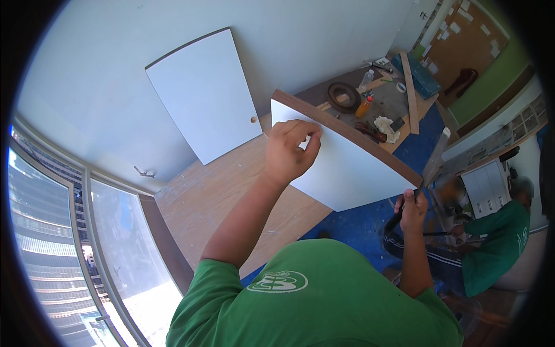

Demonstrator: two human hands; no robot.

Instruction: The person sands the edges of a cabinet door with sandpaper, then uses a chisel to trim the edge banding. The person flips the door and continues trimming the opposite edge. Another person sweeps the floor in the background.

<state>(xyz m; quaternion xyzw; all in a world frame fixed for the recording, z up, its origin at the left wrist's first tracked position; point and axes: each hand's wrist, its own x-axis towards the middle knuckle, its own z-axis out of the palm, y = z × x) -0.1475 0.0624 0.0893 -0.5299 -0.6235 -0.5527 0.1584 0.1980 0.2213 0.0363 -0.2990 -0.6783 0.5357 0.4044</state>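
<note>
A white panel [341, 168] with a brown edge strip [347, 133] stands tilted in front of me. My left hand [292, 151] is at its white face, just below the brown edge, thumb and fingertips pinched together; whatever lies between them is too small to make out. At the panel's near right corner, my right hand [414, 211] is closed round the black handle of what looks like a hand saw [435, 159]. Its long pale blade points up and away beyond the panel's corner.
Another white panel [202, 92] leans on the wall, above a wooden board [243, 196]. Behind my panel, a worktop holds a brown coil [343, 98], an orange bottle [363, 107] and a rag [386, 129]. A co-worker in green [500, 248] is at right, near blue floor covering [361, 231].
</note>
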